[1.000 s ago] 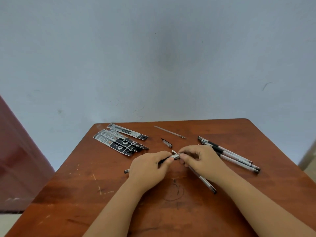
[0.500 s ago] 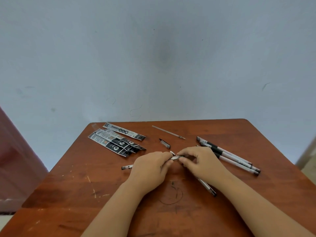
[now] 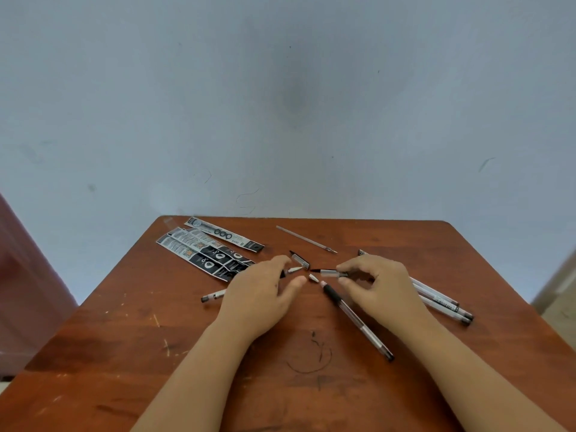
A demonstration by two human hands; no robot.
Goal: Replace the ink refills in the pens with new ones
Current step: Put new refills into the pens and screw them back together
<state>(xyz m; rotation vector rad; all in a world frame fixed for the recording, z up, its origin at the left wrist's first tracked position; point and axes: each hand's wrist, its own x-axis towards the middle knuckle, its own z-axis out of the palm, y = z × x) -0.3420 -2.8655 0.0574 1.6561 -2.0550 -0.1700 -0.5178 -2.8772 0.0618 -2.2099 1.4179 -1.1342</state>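
My left hand (image 3: 265,294) grips a clear pen (image 3: 213,297); its silver tip (image 3: 294,270) pokes out between thumb and forefinger. My right hand (image 3: 380,285) pinches a clear pen cap (image 3: 328,272) with a black clip, held a short gap to the right of that tip. A small silver tip cone (image 3: 313,278) lies on the table between the hands. An open pen barrel with a black grip (image 3: 355,319) lies slanted beneath my right hand. A bare refill (image 3: 307,243) lies near the far edge.
Several black-and-white refill packets (image 3: 205,254) lie at the far left of the brown wooden table (image 3: 156,353). Another cap (image 3: 300,259) sits just behind my left fingers. A few clear pens (image 3: 436,300) lie together at the right. A grey wall stands behind.
My hands, joined at the pen before, have drawn apart. The cap has come away in my right hand, and the pen's tip now shows bare in my left.
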